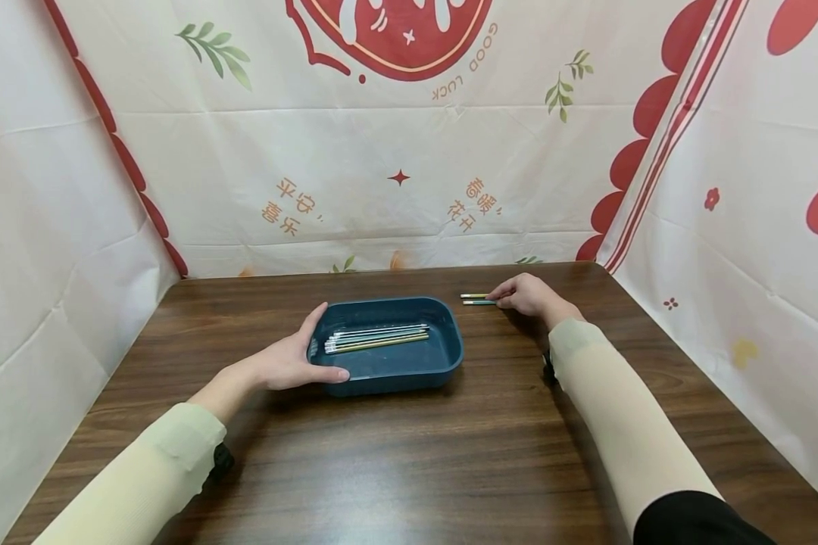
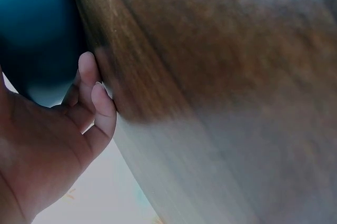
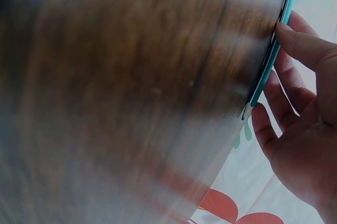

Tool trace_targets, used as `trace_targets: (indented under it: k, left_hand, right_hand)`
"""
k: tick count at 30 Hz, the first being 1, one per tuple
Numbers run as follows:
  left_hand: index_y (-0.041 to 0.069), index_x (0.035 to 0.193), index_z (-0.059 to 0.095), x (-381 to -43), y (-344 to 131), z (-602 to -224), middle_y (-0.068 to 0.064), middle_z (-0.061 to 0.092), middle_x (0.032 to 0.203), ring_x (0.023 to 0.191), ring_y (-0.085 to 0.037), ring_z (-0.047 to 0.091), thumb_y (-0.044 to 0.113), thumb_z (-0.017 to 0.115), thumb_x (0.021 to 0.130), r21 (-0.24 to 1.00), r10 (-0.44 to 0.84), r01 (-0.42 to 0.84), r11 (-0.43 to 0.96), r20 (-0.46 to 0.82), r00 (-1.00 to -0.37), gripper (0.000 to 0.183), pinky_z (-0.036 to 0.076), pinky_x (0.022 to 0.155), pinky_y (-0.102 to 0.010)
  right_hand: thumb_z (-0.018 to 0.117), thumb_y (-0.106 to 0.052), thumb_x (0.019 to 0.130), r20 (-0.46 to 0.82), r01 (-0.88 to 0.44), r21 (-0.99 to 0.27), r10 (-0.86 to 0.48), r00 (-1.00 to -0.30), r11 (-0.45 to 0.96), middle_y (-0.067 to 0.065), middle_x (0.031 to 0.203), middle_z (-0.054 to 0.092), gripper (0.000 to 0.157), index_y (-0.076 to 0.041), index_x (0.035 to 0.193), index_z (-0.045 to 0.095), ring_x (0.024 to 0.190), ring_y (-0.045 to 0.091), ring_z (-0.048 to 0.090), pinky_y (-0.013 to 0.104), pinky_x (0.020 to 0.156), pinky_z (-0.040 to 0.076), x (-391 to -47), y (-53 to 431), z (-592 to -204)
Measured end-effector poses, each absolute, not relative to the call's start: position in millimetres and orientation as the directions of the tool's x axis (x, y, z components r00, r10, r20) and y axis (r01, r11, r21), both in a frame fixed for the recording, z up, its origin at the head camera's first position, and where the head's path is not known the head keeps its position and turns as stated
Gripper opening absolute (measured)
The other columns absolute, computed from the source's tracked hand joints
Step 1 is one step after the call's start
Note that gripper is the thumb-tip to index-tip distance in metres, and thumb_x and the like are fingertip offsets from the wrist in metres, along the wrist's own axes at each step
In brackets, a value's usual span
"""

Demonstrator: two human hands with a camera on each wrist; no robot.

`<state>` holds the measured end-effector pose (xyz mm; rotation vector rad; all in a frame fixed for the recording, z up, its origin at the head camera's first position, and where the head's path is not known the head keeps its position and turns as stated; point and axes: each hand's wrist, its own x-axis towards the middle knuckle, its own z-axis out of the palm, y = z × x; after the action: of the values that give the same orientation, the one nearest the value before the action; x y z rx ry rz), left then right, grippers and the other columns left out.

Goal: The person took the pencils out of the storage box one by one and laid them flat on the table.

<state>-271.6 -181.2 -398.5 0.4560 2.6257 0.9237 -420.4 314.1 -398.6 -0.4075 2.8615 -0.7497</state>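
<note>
In the head view a dark blue plastic tray (image 1: 395, 384) stands on the table, with several pencils (image 1: 382, 343) lying side by side in it. My left hand (image 1: 282, 365) holds the tray's left end, thumb along the near side and index finger at the far corner. To the right of the tray, my right hand (image 1: 528, 295) pinches a teal pencil (image 1: 478, 303) close to the table. A yellow-green pencil (image 1: 473, 295) lies just behind it, partly hidden by the fingers. In the right wrist view the thumb presses on the teal pencil (image 3: 268, 66), its sharpened tip at the lower end.
The dark wood-grain table (image 1: 395, 462) reaches back to a white printed cloth (image 1: 382, 151) hanging behind it. More cloth hangs along the left and right sides. A dark band shows under each wrist.
</note>
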Motion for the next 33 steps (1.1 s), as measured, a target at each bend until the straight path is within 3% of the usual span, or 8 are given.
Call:
trace_targets:
  k: [11,26,33]
  left_hand:
    - [0.035,0.176,-0.013,-272,-182,-401,-0.025,0.022,0.181,0.153,-0.05,0.049,0.078,0.079,0.086,0.643,0.392,0.187,0.742,-0.191,-0.9,0.136,0.04,0.123,-0.069]
    - [0.034,0.176,-0.013,-273,-181,-401,-0.026,0.025,0.18,0.152,-0.049,0.049,0.079,0.079,0.085,0.641,0.386,0.184,0.745,-0.19,-0.902,0.137,0.04,0.123,-0.068]
    - [0.031,0.176,-0.012,-273,-182,-400,-0.026,0.022,0.18,0.155,-0.05,0.046,0.079,0.079,0.085,0.647,0.39,0.186,0.739,-0.187,-0.902,0.137,0.038,0.125,-0.069]
  right_hand:
    - [0.068,-0.009,0.107,-0.088,-0.221,-0.507,-0.305,-0.948,0.833,0.02,0.131,0.078,0.026,-0.009,0.13,0.082,0.12,0.035,0.067,0.057,0.11,0.052,-422,315,-400]
    - [0.07,-0.011,0.106,-0.065,-0.23,-0.519,-0.306,-0.95,0.824,0.018,0.135,0.077,0.027,-0.012,0.13,0.082,0.125,0.034,0.065,0.058,0.115,0.049,-414,316,-391]
    - [0.068,-0.014,0.109,-0.028,-0.257,-0.5,-0.312,-0.95,0.827,0.017,0.133,0.077,0.028,-0.012,0.134,0.08,0.118,0.033,0.064,0.054,0.108,0.052,-406,314,-381]
